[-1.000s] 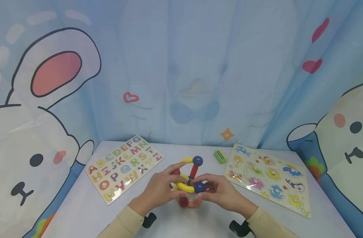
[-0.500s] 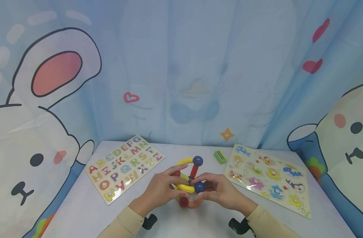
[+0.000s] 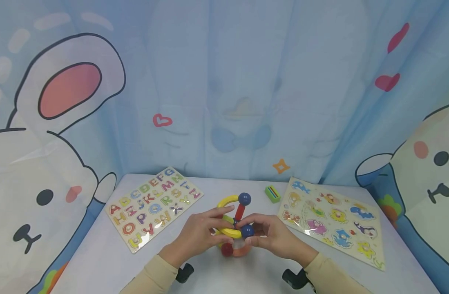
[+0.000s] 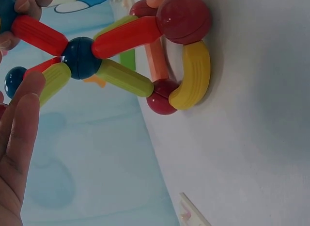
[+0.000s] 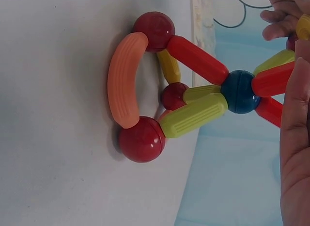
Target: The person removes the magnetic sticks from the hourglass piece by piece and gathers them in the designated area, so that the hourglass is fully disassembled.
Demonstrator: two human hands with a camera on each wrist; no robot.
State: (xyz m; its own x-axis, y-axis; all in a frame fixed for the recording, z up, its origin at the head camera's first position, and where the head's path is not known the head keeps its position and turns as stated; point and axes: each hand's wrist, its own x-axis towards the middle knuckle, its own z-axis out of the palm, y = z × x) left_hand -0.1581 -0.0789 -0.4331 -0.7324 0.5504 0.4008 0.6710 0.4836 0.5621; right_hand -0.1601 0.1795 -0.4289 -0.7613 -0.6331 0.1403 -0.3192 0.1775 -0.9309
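A magnetic ball-and-stick model (image 4: 81,57) stands on the table, with red balls and curved yellow and orange rods forming its base. Straight red and yellow-green rods (image 5: 194,114) slant up to a central blue ball (image 5: 240,91). Higher up, a curved yellow rod (image 3: 229,233) ends at a blue ball (image 3: 247,230) on the right. My left hand (image 3: 198,232) holds the upper left side of the model, where its fingers cover the joint. With thumb and fingers, my right hand (image 3: 275,239) pinches that right blue ball. Another blue ball (image 3: 244,199) tops an upright red rod.
An alphabet puzzle board (image 3: 154,210) lies on the left of the white table (image 3: 99,265). On the right is an animal puzzle board (image 3: 331,220). A small green striped block (image 3: 272,194) sits behind the model, before a blue patterned curtain (image 3: 242,81).
My left fingers have shifted slightly over the upper left joint, covering a red ball and leaving more of the rear yellow rod visible. My right hand stays nearly still.
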